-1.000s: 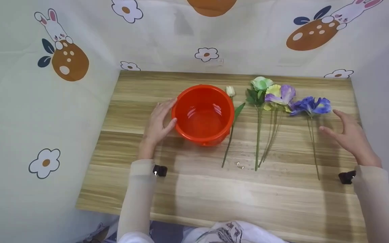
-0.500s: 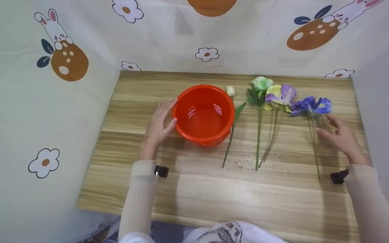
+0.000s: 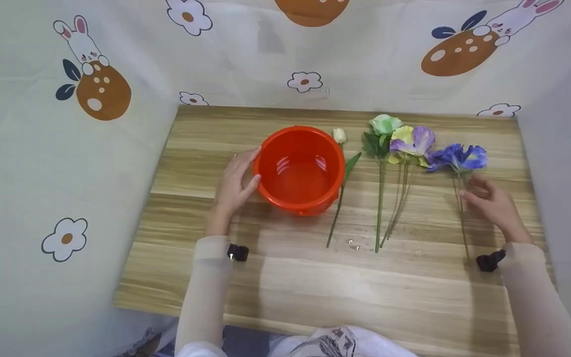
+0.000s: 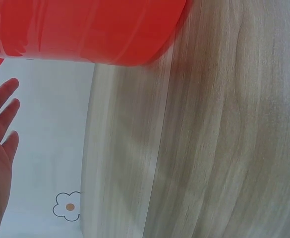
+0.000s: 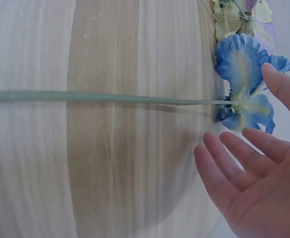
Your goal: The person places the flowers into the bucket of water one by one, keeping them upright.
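A red plastic bucket [image 3: 300, 171] stands upright near the middle of the table. My left hand [image 3: 234, 183] is at its left side, fingertips and thumb right at the rim. In the left wrist view the extended fingers [image 4: 5, 119] show below the bucket wall [image 4: 85, 29]. At the right, a blue artificial iris [image 3: 458, 157] lies with its stem [image 3: 463, 218] toward the front. Beside that stem hovers my right hand [image 3: 492, 202], thumb and fingers spread apart. The right wrist view has the palm [image 5: 263, 193] facing the blue bloom [image 5: 241, 64], nothing held.
Right of the bucket lies a white tulip [image 3: 339, 135], its stem partly behind the rim. Farther right are a pale green flower [image 3: 384, 124] and a yellow-purple flower [image 3: 413, 141]. Water drops [image 3: 354, 245] dot the wooden table [image 3: 315, 292]. Printed cloth [image 3: 246, 54] encloses the table.
My right hand has moved left, from the right of the blue iris to close beside its stem, thumb and fingers nearer each other. The left hand and the bucket have stayed put.
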`<act>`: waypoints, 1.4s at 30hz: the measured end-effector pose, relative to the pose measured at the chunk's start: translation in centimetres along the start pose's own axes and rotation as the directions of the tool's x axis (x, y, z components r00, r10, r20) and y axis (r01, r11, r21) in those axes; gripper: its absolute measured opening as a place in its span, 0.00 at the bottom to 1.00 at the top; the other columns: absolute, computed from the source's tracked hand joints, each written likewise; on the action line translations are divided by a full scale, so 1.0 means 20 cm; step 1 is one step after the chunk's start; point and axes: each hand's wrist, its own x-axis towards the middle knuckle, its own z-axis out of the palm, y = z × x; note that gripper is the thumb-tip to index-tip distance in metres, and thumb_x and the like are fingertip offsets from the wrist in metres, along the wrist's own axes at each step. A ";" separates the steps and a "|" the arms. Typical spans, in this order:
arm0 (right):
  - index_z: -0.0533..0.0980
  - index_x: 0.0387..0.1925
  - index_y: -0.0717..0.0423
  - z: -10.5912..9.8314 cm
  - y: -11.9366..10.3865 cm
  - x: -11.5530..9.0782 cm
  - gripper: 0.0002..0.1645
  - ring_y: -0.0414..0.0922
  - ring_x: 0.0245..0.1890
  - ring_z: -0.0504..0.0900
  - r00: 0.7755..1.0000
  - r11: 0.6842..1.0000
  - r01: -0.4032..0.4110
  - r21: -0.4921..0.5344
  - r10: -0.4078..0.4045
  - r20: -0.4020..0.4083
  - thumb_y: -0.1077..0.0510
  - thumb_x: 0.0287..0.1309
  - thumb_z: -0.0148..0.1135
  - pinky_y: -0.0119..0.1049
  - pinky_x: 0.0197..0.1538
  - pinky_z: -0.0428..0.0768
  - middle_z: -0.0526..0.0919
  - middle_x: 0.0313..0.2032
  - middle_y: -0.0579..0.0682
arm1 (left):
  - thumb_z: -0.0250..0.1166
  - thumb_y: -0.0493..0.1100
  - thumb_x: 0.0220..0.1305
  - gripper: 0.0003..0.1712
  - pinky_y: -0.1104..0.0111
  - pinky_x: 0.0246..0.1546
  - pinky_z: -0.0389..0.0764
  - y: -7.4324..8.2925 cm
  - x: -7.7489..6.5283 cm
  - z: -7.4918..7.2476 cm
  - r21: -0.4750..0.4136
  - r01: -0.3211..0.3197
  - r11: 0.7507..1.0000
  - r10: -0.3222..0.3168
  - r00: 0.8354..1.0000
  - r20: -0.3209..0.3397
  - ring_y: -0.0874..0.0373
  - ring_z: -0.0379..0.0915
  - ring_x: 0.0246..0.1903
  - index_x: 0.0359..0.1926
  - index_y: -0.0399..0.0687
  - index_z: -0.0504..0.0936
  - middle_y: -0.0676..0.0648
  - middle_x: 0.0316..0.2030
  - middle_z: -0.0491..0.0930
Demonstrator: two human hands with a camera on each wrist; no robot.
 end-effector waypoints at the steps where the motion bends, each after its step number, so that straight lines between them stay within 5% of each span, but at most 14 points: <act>1: 0.51 0.75 0.67 0.00 0.01 0.00 0.46 0.67 0.68 0.66 1.000 1.000 -0.003 -0.003 0.003 -0.004 0.46 0.70 0.57 0.08 0.43 0.72 0.61 0.71 0.73 | 0.56 0.53 0.68 0.34 0.44 0.76 0.56 0.00 0.00 0.00 0.002 0.001 1.000 -0.001 1.000 0.000 0.50 0.64 0.71 0.73 0.54 0.67 0.48 0.69 0.72; 5: 0.52 0.75 0.68 0.02 0.04 0.01 0.46 0.35 0.55 0.79 1.000 0.999 -0.012 0.044 0.012 -0.002 0.46 0.70 0.58 0.12 0.45 0.76 0.69 0.67 0.66 | 0.55 0.54 0.69 0.33 0.46 0.77 0.55 0.00 0.00 0.00 0.000 0.012 1.000 -0.012 1.000 0.010 0.52 0.63 0.71 0.74 0.56 0.66 0.49 0.70 0.71; 8: 0.51 0.74 0.72 0.02 0.04 0.01 0.46 0.16 0.45 0.73 1.000 0.991 -0.006 0.134 0.006 0.003 0.50 0.69 0.59 0.17 0.46 0.80 0.79 0.55 0.43 | 0.55 0.55 0.69 0.34 0.44 0.76 0.56 0.00 0.00 0.00 -0.002 0.010 1.000 -0.010 1.000 0.011 0.51 0.63 0.71 0.74 0.56 0.66 0.49 0.70 0.71; 12: 0.53 0.72 0.75 0.03 0.04 0.00 0.44 0.17 0.42 0.77 1.000 0.978 0.023 0.209 -0.022 -0.006 0.54 0.68 0.61 0.17 0.44 0.82 0.76 0.43 0.20 | 0.55 0.55 0.69 0.34 0.43 0.75 0.56 -0.01 0.00 0.00 0.002 0.009 1.000 -0.009 1.000 0.010 0.51 0.63 0.72 0.74 0.56 0.65 0.48 0.70 0.71; 24: 0.60 0.68 0.75 0.06 0.08 0.01 0.37 0.21 0.39 0.80 0.999 0.968 0.030 0.248 -0.032 0.005 0.58 0.67 0.62 0.16 0.41 0.81 0.81 0.39 0.23 | 0.55 0.54 0.69 0.34 0.48 0.77 0.55 0.00 0.00 0.00 -0.014 0.047 0.999 -0.046 0.998 0.038 0.52 0.61 0.72 0.74 0.58 0.65 0.50 0.71 0.69; 31: 0.74 0.56 0.54 0.07 0.09 0.00 0.19 0.23 0.39 0.83 0.998 0.929 0.056 0.366 -0.060 -0.001 0.66 0.64 0.62 0.15 0.42 0.80 0.85 0.38 0.27 | 0.56 0.53 0.68 0.34 0.44 0.76 0.56 0.00 0.00 0.00 -0.014 0.038 0.999 -0.038 0.999 0.028 0.49 0.62 0.72 0.74 0.57 0.65 0.48 0.70 0.71; 36: 0.75 0.53 0.53 0.07 0.09 -0.01 0.17 0.22 0.37 0.83 0.998 0.938 0.069 0.339 -0.068 -0.016 0.66 0.64 0.62 0.13 0.42 0.78 0.85 0.36 0.26 | 0.55 0.54 0.68 0.35 0.46 0.77 0.55 0.00 0.00 0.00 -0.010 0.046 0.999 -0.046 0.998 0.031 0.50 0.62 0.72 0.74 0.56 0.65 0.49 0.70 0.70; 39: 0.76 0.51 0.52 0.07 0.09 -0.01 0.16 0.25 0.37 0.84 0.997 0.907 0.069 0.416 -0.075 -0.003 0.68 0.64 0.62 0.16 0.41 0.81 0.86 0.36 0.29 | 0.55 0.53 0.68 0.34 0.47 0.77 0.54 0.00 0.00 0.00 -0.015 0.048 0.999 -0.048 0.998 0.032 0.49 0.61 0.72 0.74 0.56 0.65 0.48 0.70 0.70; 42: 0.78 0.47 0.49 0.08 0.10 0.00 0.17 0.29 0.36 0.86 0.996 0.839 0.063 0.541 -0.085 0.015 0.72 0.63 0.60 0.20 0.40 0.84 0.88 0.36 0.35 | 0.55 0.53 0.68 0.34 0.46 0.77 0.54 0.00 0.00 0.00 -0.016 0.048 0.999 -0.047 0.998 0.032 0.48 0.62 0.72 0.74 0.56 0.65 0.48 0.70 0.70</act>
